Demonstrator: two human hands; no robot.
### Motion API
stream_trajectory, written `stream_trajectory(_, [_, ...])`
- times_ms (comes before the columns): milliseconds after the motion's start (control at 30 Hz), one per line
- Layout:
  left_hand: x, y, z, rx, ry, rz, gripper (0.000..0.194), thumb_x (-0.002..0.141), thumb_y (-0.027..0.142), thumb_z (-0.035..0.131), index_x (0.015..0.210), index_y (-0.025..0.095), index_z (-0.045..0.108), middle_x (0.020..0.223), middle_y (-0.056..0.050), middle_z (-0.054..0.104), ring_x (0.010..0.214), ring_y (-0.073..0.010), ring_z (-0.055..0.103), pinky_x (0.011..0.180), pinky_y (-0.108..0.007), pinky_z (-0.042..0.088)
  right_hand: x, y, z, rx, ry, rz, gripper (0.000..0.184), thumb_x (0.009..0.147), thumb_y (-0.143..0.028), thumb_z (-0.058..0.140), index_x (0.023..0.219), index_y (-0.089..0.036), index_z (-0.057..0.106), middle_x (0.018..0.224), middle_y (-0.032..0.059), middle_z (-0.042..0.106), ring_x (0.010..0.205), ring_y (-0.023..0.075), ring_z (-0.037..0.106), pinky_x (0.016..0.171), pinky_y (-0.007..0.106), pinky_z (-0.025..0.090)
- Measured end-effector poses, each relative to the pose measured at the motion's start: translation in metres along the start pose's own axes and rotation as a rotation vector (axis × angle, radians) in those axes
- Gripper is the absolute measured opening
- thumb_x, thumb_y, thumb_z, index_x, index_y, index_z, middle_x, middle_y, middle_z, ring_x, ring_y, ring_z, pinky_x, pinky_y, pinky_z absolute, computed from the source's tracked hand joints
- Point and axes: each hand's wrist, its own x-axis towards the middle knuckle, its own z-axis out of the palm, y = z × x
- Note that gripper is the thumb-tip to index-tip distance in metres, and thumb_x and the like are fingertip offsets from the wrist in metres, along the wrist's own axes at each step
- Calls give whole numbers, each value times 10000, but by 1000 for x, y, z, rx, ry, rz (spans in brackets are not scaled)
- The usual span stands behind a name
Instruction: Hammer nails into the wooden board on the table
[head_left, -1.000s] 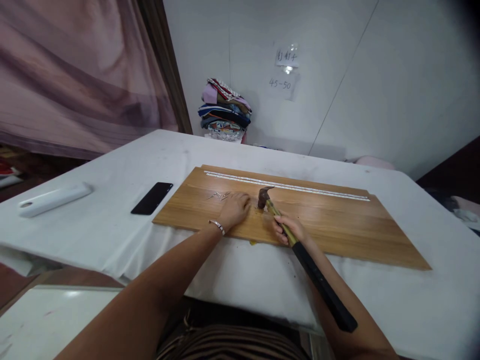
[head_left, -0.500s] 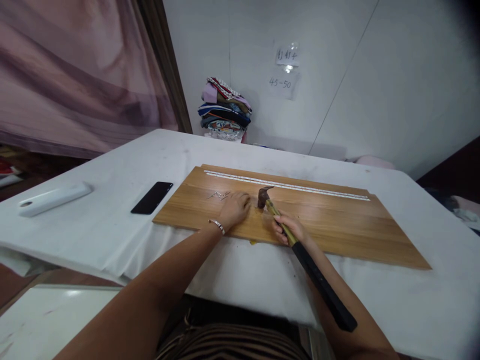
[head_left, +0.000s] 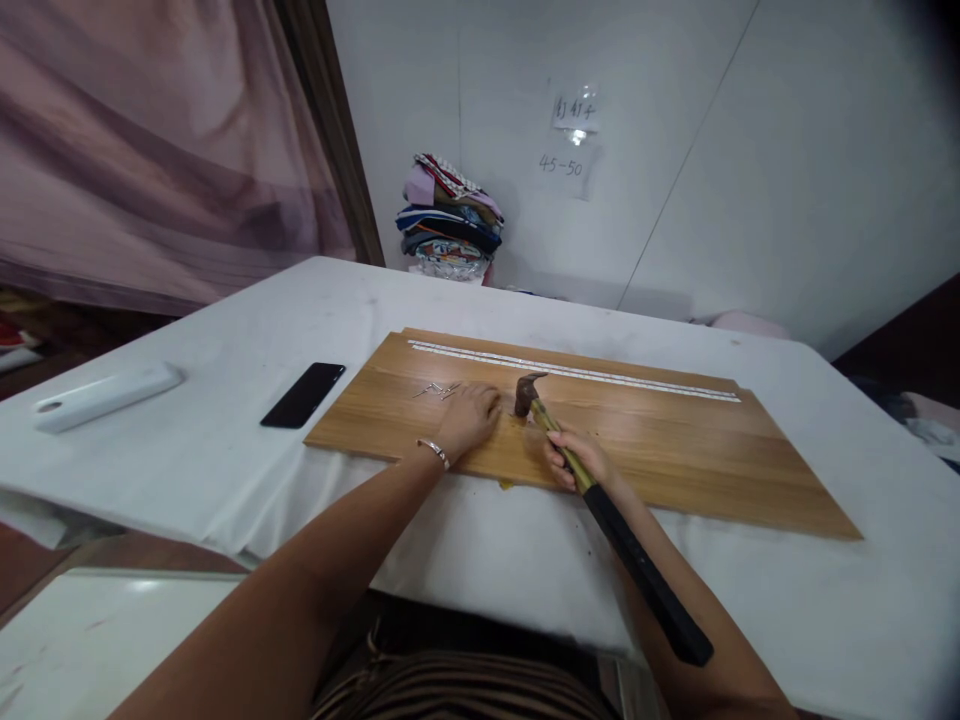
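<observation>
My right hand (head_left: 581, 457) is closed around the upper handle of a claw hammer (head_left: 630, 550), which has a rusty head and a long black grip. The hammer's head is low over the wooden board (head_left: 697, 450), its claw toward the back; I cannot tell what lies under its face. Just left of the head, my left hand (head_left: 471, 415), with a bracelet at the wrist, rests on the board. Its fingers are curled together, and whatever is in them is hidden. Several loose nails (head_left: 437, 390) lie on the board beyond that hand.
Two white marked strips (head_left: 570, 370) run along the board's far side. A black phone (head_left: 304, 395) and a white plastic object with a hole (head_left: 109, 397) lie to the left on the white-covered table (head_left: 262, 310). Folded cloth (head_left: 450, 220) is stacked behind, by the wall.
</observation>
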Motion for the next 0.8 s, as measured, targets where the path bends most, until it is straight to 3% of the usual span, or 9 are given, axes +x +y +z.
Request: stream_trajectory(800, [0,2,-2,1,-16,-6,226,986,242,500,1078,173,694,1197,-116,719,1165,-251,630,1074,-412,455,-4,-6,3,12,-22,-16,455,783,-502,688,1072,-252,441,545,-144,483,300,79,384,279,174,272])
